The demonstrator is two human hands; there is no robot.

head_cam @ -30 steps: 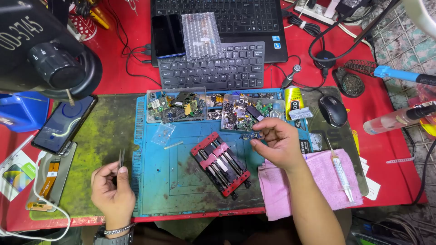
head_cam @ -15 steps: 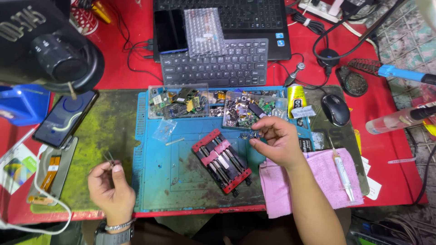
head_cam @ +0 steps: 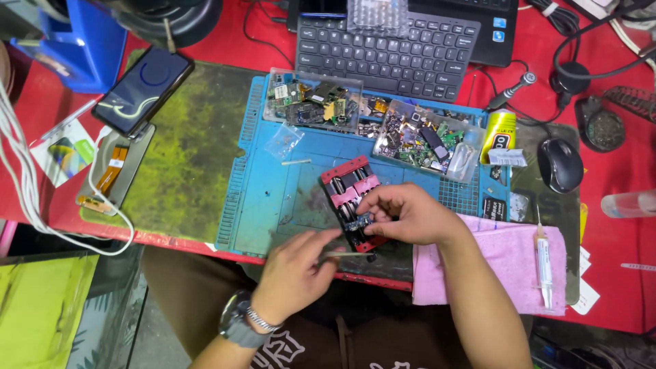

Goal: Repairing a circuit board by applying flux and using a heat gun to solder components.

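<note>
A red and black board holder [head_cam: 350,186] lies on the blue work mat [head_cam: 273,198]. My right hand [head_cam: 410,215] pinches a small blue circuit board [head_cam: 357,223] on the holder's near end. My left hand [head_cam: 295,273] grips thin metal tweezers [head_cam: 348,255], tips pointing right, just below the small board. A watch sits on my left wrist.
Two clear trays of circuit parts [head_cam: 314,102] sit at the mat's far edge, a keyboard [head_cam: 389,51] behind them. A phone [head_cam: 142,91] and a screen part [head_cam: 113,174] lie left. A pink cloth [head_cam: 506,263] with a syringe [head_cam: 543,263], a mouse [head_cam: 560,164] and a yellow tube [head_cam: 500,135] lie right.
My left hand moved right from the green mat to the holder with the tweezers. My right hand came down from the tray edge onto the holder's near end. The camera moved closer.
</note>
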